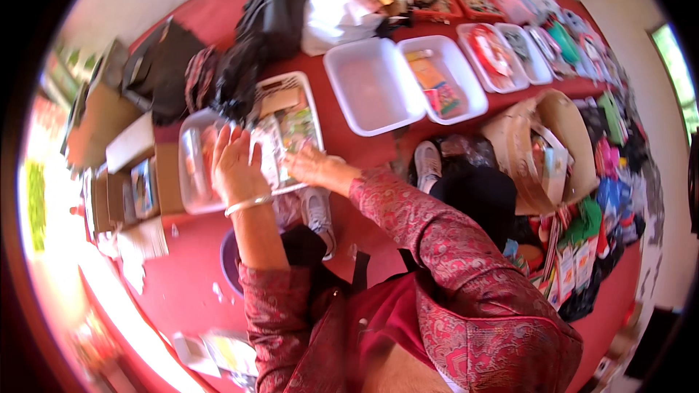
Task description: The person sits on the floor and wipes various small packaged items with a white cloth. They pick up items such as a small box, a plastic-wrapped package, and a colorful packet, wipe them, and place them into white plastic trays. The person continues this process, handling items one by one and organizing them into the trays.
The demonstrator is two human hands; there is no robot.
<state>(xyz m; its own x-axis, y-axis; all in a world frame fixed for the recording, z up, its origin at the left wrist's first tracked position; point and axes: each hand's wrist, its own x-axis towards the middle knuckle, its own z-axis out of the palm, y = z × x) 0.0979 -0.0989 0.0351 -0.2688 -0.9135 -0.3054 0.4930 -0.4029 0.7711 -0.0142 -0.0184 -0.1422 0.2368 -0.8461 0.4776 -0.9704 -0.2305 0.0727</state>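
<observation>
My left hand (237, 167), with a bangle (248, 205) at the wrist, is raised between a clear plastic tub (202, 204) and a white basket (309, 94). Its fingers are spread and nothing shows in them. Over the near part of the basket, my right hand (314, 167) reaches leftward with its fingers partly apart, at flat packets (297, 127). I cannot tell whether the fingertips touch them. A brown flat piece (280, 101) lies farther back in the basket. Long wrapped items (192, 156) stand in the tub.
Two white tubs, one bare-bottomed (375, 87) and one with orange packets (429, 73), stand beyond the basket. Cardboard boxes (169, 175) are at left. A large brown paper bag (506, 127) sits at right, near my foot (427, 164). A purple basin (231, 266) is partly hidden by my left arm.
</observation>
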